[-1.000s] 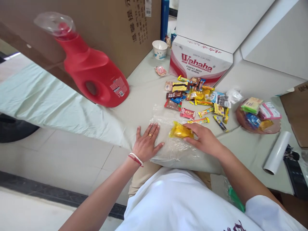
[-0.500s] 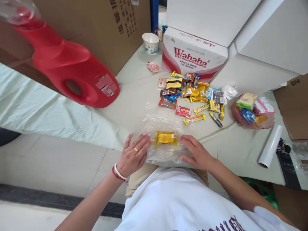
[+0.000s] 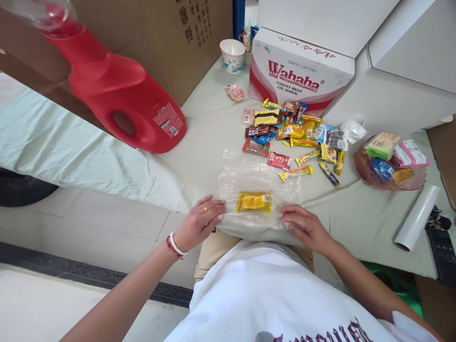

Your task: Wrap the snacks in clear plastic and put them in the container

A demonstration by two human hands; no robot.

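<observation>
A yellow-wrapped snack (image 3: 253, 202) lies on a crinkled sheet of clear plastic film (image 3: 233, 173) at the table's near edge. My left hand (image 3: 204, 219) is closed at the film's near left corner, thumb and fingers together on its edge. At the near right corner, the fingers of my right hand (image 3: 307, 229) are also closed on the film. Neither hand touches the snack, which sits between them. Just beyond the film are a red-wrapped snack (image 3: 279, 161) and a yellow stick-shaped packet (image 3: 296, 173).
Several packaged snacks (image 3: 294, 130) are heaped before a Wahaba-style water carton (image 3: 295, 71). A pinkish bowl (image 3: 359, 166) with packets stands right, near a white film roll (image 3: 417, 218). A big red bottle (image 3: 128, 99) and a paper cup (image 3: 232, 57) are at left and back.
Both hands have gone from lying with fingers spread beside the snack to closing on the film's near corners. The film's near edge now looks drawn up. The view has shifted slightly.
</observation>
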